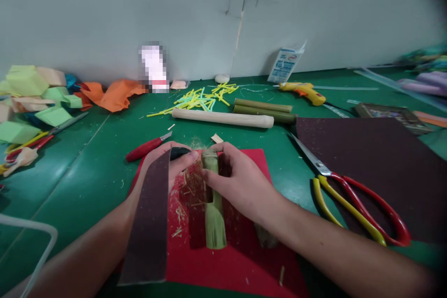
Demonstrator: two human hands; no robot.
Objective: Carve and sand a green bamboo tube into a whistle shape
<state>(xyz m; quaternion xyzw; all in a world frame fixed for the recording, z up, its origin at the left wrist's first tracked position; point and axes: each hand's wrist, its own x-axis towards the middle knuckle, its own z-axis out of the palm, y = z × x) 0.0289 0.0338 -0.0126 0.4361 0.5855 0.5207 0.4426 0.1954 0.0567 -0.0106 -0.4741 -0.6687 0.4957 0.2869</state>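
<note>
My left hand (179, 165) is closed on one end of a dark brown strip of sandpaper (150, 228), which hangs down over my left wrist and forearm. Just to its right, my right hand (233, 172) grips a piece of green bamboo (215, 226) between thumb and fingers near its far end. The bamboo has a notch cut in its side and lies lengthwise over a red sheet (209, 272). Shavings and dust (179, 212) are scattered over the sheet between the hands. Beneath my right wrist another rough piece (266, 237) is partly hidden.
Beyond my left hand lies a red-handled knife (145, 149). Large scissors (344, 195) rest partly on a dark brown sheet (370, 149) at right. A pale stick (223, 118), bamboo lengths (263, 108), yellow strips (199, 100) and a glue gun (303, 92) lie towards the wall.
</note>
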